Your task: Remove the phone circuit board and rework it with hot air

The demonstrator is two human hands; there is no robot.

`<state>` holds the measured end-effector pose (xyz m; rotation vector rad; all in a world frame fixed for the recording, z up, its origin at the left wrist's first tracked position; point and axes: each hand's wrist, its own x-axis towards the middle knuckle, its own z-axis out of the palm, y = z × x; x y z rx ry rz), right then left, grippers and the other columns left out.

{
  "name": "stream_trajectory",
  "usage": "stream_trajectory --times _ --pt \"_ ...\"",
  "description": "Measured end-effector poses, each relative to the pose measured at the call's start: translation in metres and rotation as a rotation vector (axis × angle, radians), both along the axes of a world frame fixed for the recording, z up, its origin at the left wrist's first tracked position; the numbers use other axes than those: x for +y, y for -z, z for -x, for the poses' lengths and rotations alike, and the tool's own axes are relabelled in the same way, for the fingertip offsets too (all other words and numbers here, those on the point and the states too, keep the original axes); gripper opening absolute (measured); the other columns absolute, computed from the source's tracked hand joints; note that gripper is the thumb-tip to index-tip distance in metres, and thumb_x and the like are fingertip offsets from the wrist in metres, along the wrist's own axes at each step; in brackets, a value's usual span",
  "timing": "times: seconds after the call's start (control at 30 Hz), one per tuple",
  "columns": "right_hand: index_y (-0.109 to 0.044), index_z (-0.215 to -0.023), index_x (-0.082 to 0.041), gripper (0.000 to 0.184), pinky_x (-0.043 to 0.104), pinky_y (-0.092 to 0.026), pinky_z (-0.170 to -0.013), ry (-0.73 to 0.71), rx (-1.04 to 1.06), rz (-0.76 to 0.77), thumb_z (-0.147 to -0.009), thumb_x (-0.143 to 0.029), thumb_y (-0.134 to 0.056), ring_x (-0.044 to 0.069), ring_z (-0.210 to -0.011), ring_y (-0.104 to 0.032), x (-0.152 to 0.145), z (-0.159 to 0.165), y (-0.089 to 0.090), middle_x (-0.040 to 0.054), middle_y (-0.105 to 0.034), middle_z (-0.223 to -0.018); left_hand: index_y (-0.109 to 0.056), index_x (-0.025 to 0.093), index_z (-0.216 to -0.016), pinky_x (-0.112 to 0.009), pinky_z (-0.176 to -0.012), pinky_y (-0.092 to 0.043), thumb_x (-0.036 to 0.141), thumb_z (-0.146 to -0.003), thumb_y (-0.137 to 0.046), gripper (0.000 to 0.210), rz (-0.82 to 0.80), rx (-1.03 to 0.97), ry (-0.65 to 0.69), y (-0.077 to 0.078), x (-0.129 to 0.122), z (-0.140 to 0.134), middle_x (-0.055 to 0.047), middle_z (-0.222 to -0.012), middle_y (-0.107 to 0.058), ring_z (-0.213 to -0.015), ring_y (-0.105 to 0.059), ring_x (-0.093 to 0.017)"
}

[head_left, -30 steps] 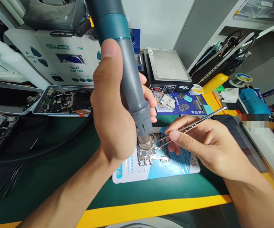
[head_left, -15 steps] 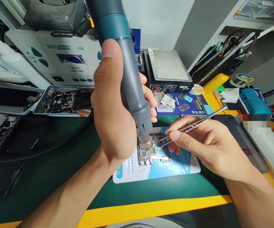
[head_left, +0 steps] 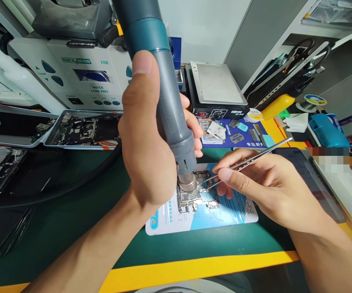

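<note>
My left hand (head_left: 147, 142) is wrapped round a grey hot air gun (head_left: 172, 106) with a teal band, its metal nozzle tilted down over a phone circuit board (head_left: 191, 199). The nozzle hides part of the board's upper left. Between the thumb and fingers of my right hand (head_left: 258, 183) is a pair of metal tweezers (head_left: 249, 159). Their two tips are a little apart and reach the board beside the nozzle; whether they touch it I cannot tell. Under the board lies a blue and white card (head_left: 230, 213) on the green mat (head_left: 127, 244).
Behind my left hand stands a white hot air station (head_left: 81, 91), with opened devices (head_left: 87, 130) before it. A black cable (head_left: 81, 187) crosses the mat at left. At the back is a flat heating plate (head_left: 218, 83); a phone (head_left: 307, 175) lies under my right hand's far side.
Both hands, the hot air gun and the tweezers hold almost the same place. The whole view has shifted very slightly.
</note>
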<state>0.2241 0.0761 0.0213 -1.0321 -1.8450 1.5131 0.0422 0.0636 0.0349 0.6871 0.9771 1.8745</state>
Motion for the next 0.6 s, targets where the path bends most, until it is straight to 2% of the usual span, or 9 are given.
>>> stream_trajectory --times 0.17,0.3,0.6 --pt "-0.059 -0.052 -0.021 0.044 0.023 -0.057 -0.056 0.001 -0.003 0.016 -0.090 -0.027 -0.079 0.014 -0.067 -0.069 -0.0011 -0.0007 -0.0017 0.0010 -0.072 -0.080 -0.061 0.024 -0.067 -0.032 -0.042 -0.050 0.064 -0.090 -0.054 0.047 0.011 -0.019 -0.006 0.0002 -0.0024 -0.0017 -0.002 -0.054 -0.059 -0.047 -0.059 -0.018" --pt "-0.056 -0.050 -0.021 0.047 0.023 -0.057 -0.055 -0.001 0.002 0.017 -0.092 -0.029 -0.077 0.013 -0.067 -0.069 -0.0007 0.0000 -0.0016 0.0014 -0.073 -0.080 -0.062 0.025 -0.069 -0.032 -0.043 -0.052 0.064 -0.092 -0.050 0.047 0.008 0.010 0.003 0.0017 -0.0043 -0.0008 -0.002 -0.056 -0.061 -0.049 -0.060 -0.018" --pt "-0.061 -0.055 -0.022 0.042 0.021 -0.057 -0.055 0.008 0.000 0.027 -0.093 -0.031 -0.076 0.013 -0.068 -0.068 -0.0016 -0.0002 -0.0015 0.0012 -0.072 -0.077 -0.061 0.022 -0.069 -0.031 -0.042 -0.051 0.061 -0.092 -0.053 0.046 0.010 -0.029 -0.007 -0.0005 -0.0023 -0.0022 -0.001 -0.054 -0.060 -0.049 -0.060 -0.017"
